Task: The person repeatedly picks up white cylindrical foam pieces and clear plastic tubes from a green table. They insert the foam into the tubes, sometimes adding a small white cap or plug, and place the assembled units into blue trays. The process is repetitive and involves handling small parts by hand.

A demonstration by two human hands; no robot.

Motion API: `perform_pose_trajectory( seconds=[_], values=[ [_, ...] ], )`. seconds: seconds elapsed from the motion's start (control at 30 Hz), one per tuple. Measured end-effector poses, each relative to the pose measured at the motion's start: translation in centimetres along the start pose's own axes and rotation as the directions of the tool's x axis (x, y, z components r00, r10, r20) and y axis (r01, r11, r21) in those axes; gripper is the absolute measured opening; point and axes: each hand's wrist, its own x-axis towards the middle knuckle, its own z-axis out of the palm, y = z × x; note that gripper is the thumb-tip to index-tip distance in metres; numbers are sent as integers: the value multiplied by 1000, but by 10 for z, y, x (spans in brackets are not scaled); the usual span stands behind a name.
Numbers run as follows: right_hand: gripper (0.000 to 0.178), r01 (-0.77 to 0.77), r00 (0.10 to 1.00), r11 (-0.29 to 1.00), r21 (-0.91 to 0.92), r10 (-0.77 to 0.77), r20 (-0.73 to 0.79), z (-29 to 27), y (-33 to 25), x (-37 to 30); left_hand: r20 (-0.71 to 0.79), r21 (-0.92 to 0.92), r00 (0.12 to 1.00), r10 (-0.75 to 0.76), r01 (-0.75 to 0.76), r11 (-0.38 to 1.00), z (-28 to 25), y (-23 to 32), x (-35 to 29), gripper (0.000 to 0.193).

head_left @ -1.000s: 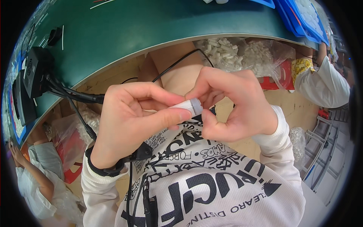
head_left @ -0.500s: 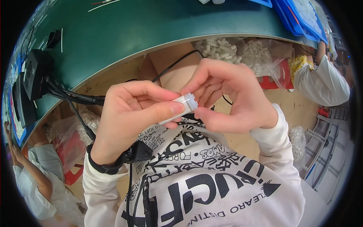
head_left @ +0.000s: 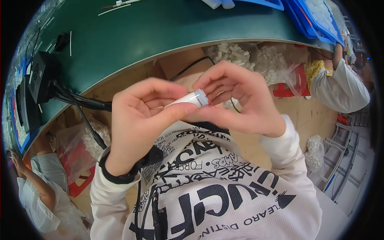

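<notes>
A small white plastic tube [head_left: 187, 98] with a translucent, pale end cap [head_left: 201, 97] is held over my lap, tilted up to the right. My left hand [head_left: 146, 106] is closed round the body of the tube, thumb on the near side and fingers behind. My right hand [head_left: 240, 98] is curled about the capped end, with forefinger above and thumb below. A tiny red spot shows by the cap; what it belongs to I cannot make out. The tube's lower end is hidden by my left hand.
A green table [head_left: 160, 40] curves ahead, with blue trays [head_left: 298, 18] at far right. A black device [head_left: 42, 76] with thick cables stands at left. Bags of white parts [head_left: 236, 54] lie under the table edge. Other people sit at left [head_left: 40, 192] and right [head_left: 340, 88].
Both hands have shifted slightly, and the tube sits a little higher and flatter. My right thumb has moved left beneath the tube, close to my left thumb.
</notes>
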Motion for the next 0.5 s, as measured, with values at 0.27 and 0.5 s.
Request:
perform_pose_trajectory(
  seconds=[0.27, 0.5],
  values=[
    [32, 8, 980, 917, 398, 71, -183, 21, 10, -13, -26, 73, 869, 495, -492, 868, -7, -29, -7, 31],
    [26, 12, 986, 916, 402, 55, -156, 18, 20, -25, 43, 245, 810, 585, -576, 780, -8, -41, -6, 28]
  ],
)
